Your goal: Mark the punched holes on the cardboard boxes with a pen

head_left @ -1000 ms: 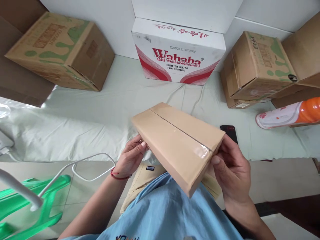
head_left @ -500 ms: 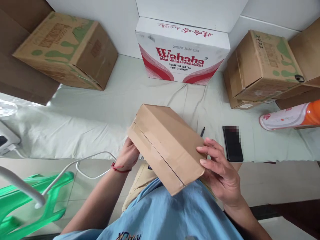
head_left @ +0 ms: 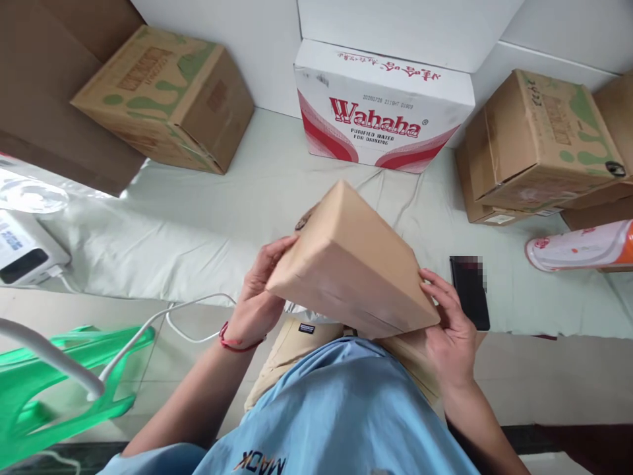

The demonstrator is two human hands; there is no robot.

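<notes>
A plain brown cardboard box (head_left: 366, 264) is held tilted above the front edge of the table, close to my body. My left hand (head_left: 264, 284) grips its left side, with a red cord bracelet on the wrist. At the opposite end, my right hand (head_left: 448, 323) holds the right edge, fingertips bent on the top corner. The underside of the box and part of each hand's fingers are hidden. A black phone (head_left: 469, 290) lies on the table just right of my right hand.
Behind stands a white and red water carton (head_left: 380, 112). Printed cardboard boxes flank it, one at left (head_left: 163, 99) and one at right (head_left: 548, 145). An orange and white bottle (head_left: 578, 244) is at right. A white device (head_left: 30, 247), a cable and a green stool (head_left: 119, 349) are at left.
The box has been turned and tipped in my hands, its far end rising. My left hand has shifted up its left side. The view has swung slightly left, and the pen is now hidden.
</notes>
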